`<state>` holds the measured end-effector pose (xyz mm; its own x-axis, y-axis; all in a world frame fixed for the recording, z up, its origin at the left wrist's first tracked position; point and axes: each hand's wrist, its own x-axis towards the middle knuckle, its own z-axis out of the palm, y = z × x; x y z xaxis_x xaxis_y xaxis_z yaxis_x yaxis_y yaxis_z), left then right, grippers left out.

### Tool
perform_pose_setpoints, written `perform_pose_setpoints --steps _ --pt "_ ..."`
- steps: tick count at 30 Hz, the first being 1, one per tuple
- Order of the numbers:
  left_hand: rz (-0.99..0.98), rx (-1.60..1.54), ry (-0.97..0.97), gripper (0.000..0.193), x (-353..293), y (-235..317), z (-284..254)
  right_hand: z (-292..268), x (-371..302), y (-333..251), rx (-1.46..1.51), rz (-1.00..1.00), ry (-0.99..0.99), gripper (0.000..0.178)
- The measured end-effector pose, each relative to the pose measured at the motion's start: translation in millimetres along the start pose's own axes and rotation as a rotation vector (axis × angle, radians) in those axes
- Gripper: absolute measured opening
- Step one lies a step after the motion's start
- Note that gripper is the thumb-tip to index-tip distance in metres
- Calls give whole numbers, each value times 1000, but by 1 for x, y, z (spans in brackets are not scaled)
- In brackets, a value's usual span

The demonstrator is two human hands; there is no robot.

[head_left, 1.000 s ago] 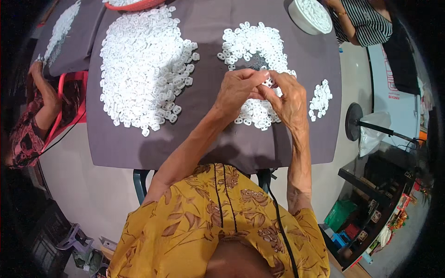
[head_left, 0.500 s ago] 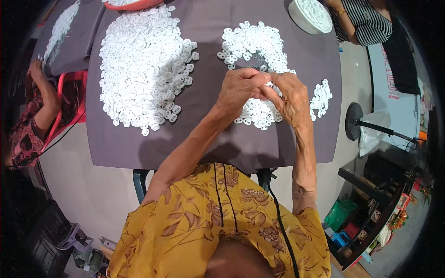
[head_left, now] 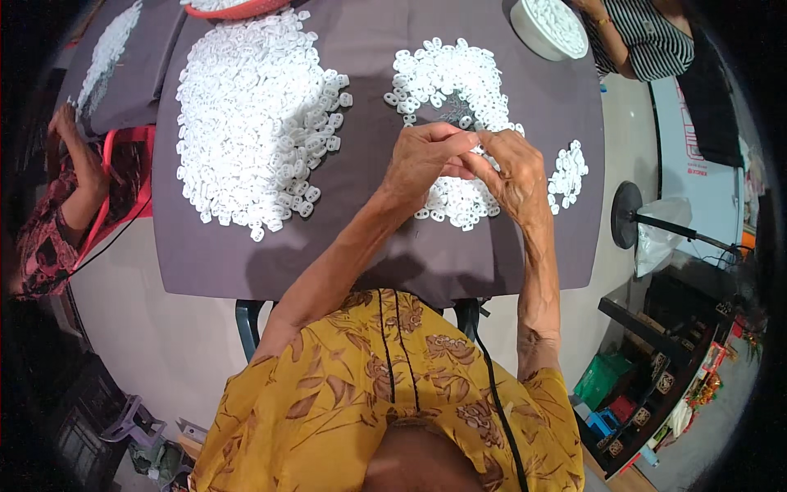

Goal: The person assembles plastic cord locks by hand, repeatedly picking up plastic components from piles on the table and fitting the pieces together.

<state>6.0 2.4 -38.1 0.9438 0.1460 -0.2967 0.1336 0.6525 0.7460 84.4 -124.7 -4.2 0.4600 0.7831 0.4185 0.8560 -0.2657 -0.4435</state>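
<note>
Piece [head_left: 477, 150], white, mostly out of sight between both hands [head_left: 518, 176]

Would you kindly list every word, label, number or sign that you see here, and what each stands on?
Pale panel at right: large and small red lettering, which I won't copy; the large letters are partly covered.
White pieces on the table: no lettering readable.
Dark furniture at lower right: any print there is too small to read.

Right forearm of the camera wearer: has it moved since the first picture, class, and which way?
Yes: the right forearm has shifted slightly rightward, nearer the right edge of the dark tablecloth.
</note>
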Motion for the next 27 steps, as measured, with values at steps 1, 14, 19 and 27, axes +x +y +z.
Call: perform_pose_setpoints --steps 1,14,19,27 --pt "4 4 1 21 0 0 0 0 0 0 7 -6 6 24" --pt "18 -36 9 19 -3 -2 4 -1 -3 7 16 -64 -22 23" --pt "20 -32 12 20 -2 -5 3 1 -4 12 30 -78 -19 22" --pt "10 -28 8 21 1 -7 2 2 -5 15 55 -53 -51 20"
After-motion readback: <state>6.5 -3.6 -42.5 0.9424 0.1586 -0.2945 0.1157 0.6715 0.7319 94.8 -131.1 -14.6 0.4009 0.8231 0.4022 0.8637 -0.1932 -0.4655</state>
